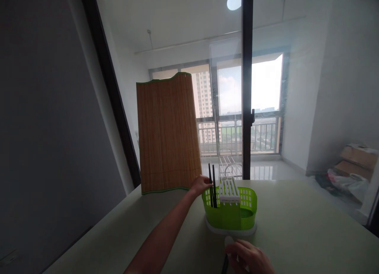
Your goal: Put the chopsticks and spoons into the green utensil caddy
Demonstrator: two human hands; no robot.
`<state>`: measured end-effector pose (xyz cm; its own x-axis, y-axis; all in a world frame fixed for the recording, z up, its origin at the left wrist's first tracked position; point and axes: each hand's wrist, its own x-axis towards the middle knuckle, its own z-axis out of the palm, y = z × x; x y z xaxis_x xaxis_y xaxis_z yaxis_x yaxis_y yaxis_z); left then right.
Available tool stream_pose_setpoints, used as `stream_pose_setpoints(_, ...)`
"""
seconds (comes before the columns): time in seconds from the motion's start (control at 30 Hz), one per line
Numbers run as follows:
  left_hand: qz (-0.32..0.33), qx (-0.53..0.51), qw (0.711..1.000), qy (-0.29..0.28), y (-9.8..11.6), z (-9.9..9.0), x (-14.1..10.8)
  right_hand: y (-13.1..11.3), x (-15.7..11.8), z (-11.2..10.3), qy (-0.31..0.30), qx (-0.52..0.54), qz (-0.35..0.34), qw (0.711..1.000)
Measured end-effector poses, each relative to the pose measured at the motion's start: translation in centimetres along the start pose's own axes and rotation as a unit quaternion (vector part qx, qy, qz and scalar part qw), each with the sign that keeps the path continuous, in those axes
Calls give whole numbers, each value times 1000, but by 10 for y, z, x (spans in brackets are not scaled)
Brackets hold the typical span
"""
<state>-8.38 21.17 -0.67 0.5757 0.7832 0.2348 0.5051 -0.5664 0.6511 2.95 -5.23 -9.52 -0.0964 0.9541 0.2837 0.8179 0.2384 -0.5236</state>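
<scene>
A light green cutlery holder [230, 216] with a white base and a white slotted middle part stands on the table. Two black chopsticks [214, 187] stand upright in its left compartment. At the holder's left rim is my left hand [200, 185], its fingers closed at the nearer chopstick; part of the grip is hidden. In front of the holder, low in the view, my right hand [248, 256] is closed on a spoon [229, 241] with a pale rounded end and a dark handle pointing down. The fingers cover part of the spoon.
Behind my left arm a brown bamboo mat [167, 136] with green edging stands upright on the pale table [296, 222]. A glass sliding door with a dark frame [247, 88] rises beyond the table. Through it show a metal rack [229, 165] and boxes [357, 159].
</scene>
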Motion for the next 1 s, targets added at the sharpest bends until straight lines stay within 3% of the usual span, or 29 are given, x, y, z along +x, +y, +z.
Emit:
stream_pose_setpoints(0.23, -7, 9, 1000, -7, 4, 3, -5, -1, 3, 8, -22, 15, 27, 999)
stream_pose_setpoints(0.37, -3, 13, 1000, 28, 10, -10, -19, -12, -2, 3, -7, 42, 29, 999)
stream_pose_setpoints(0.47, 0, 26, 996, 82, 15, -23, -43, -15, -5, -1, 17, 48, 28, 998)
stream_pose_setpoints(0.57, 9, 52, 991, 120, 19, -25, -86, -13, -7, 2, 32, 44, 42, 998)
stream_pose_setpoints(0.67, 9, 99, 991, 94, 20, -10, -144, -11, -9, 5, 42, 49, 61, 996)
stream_pose_setpoints(0.8, -35, 140, 989, -32, 24, 29, -214, -18, -5, 0, 49, 50, 74, 995)
stream_pose_setpoints(0.9, -72, 149, 980, -107, 29, 57, -242, -32, 12, -13, 66, 39, 62, 995)
stream_pose_setpoints(1.0, -99, 167, 970, -143, 28, 77, -249, -48, 33, -29, 59, 46, 42, 996)
